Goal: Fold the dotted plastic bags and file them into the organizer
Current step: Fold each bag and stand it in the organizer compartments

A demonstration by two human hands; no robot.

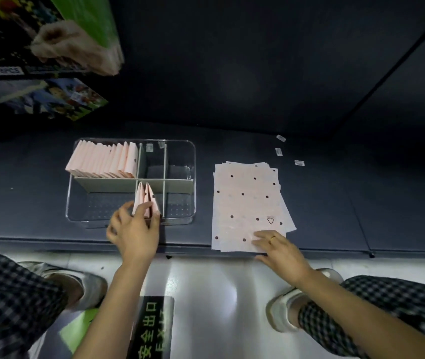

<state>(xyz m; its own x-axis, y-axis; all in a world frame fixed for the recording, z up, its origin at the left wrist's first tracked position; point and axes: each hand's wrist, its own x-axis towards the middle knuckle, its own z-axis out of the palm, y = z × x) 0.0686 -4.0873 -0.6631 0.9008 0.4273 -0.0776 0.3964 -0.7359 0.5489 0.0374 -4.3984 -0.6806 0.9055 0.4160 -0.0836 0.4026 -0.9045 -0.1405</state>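
Dark blue-grey work surface (258, 73) fills the frame from 9 to 3 o'clock, a seam running diagonally at 2 o'clock; pale glossy floor (206, 281) along 6 o'clock with a green-lettered exit sign strip (151, 330). Colourful printed packages (50, 99) stacked at 10 o'clock, blurred. Clear organizer (180, 161) left of centre, grey dividers; row of folded bags (102, 161) standing in its far-left compartment. Flat stack of dotted plastic bags (247, 198) at 3 o'clock of the organizer, apart from it. Three small label scraps (279, 151) at 1 o'clock of the stack. Left hand (133, 234) pinches folded bags in hand (147, 200) upright in the near-middle compartment. Right hand (281, 250) lies flat, fingers straight, on the stack's near edge
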